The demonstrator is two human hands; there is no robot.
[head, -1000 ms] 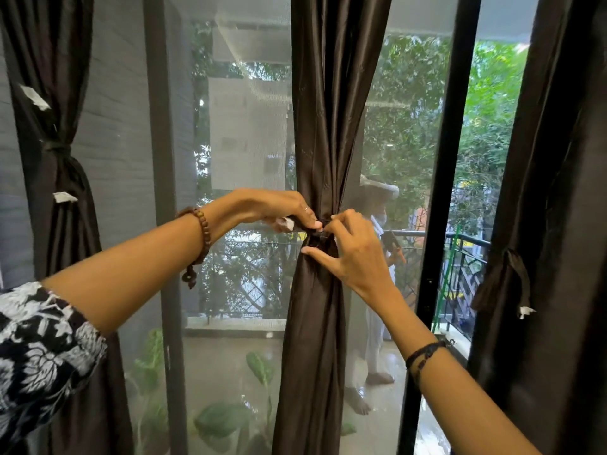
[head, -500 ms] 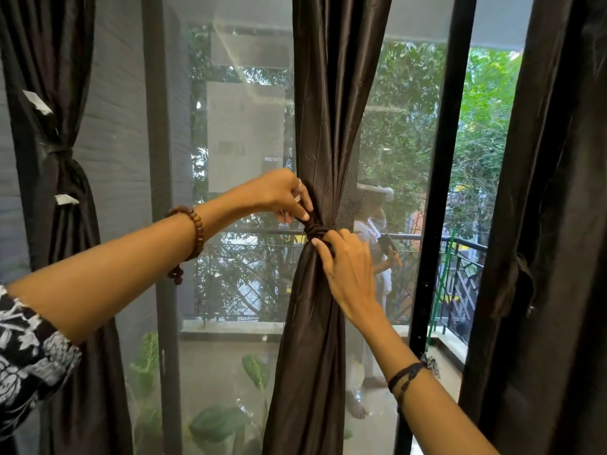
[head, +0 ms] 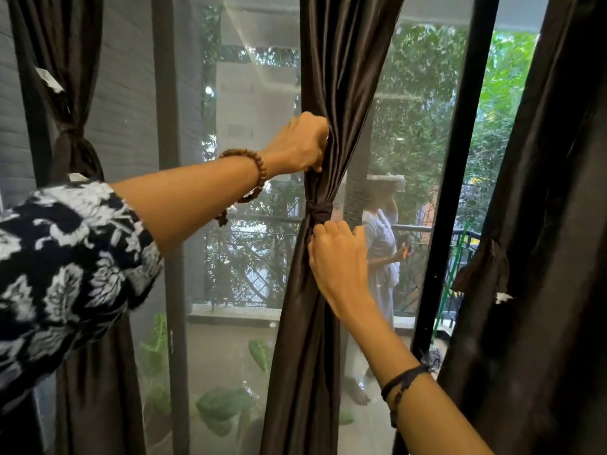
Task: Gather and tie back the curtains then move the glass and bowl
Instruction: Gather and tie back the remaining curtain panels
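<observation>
My left hand (head: 297, 144) is closed around the middle curtain (head: 341, 93), so my fingertips are hidden behind the fabric. The fingertips of my right hand (head: 338, 257) also go under the folds, just below the tie band (head: 318, 210), and I cannot tell how much they pinch. The top and the bottom of this curtain are cut off by the picture edges. The left curtain (head: 65, 60) is partly covered by my sleeve (head: 62, 274). The right curtain (head: 558, 224) runs out of the frame, and its tie (head: 483, 267) is too dark to read.
</observation>
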